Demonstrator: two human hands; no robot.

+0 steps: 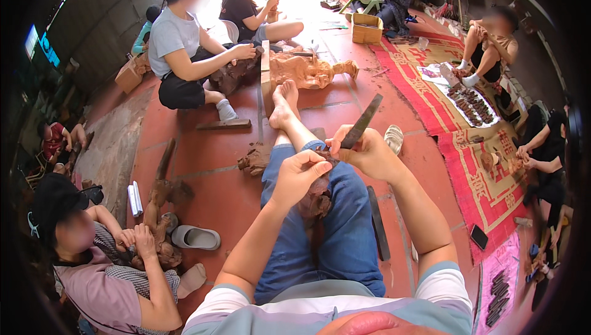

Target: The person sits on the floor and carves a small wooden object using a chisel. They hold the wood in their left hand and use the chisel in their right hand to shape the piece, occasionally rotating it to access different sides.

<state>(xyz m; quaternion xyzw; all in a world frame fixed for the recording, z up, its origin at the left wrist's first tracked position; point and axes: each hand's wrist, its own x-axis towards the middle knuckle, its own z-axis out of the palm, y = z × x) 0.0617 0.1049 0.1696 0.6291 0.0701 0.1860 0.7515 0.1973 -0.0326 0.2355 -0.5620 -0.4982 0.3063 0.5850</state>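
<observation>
A reddish-brown wood carving [316, 201] rests between my thighs, its upper end rising to my fingers. My left hand [300, 177] is closed, thumb and fingers pinching the carving's top. Just to the right, my right hand [364, 155] has its fingers curled at the same spot. A long, flat, dark grey strip [362, 123] sticks up from that hand, tilted up to the right. Whether it is a file or folded sandpaper I cannot tell. My fingers hide the exact point of contact on the wood.
A large pale carved figure [303, 70] lies beyond my bare feet. Dark bars [378, 224] lie on the red tiles, and a grey clog [196, 237] sits left. Several people work around me. Right are a red patterned mat [455, 150] and a phone [478, 236].
</observation>
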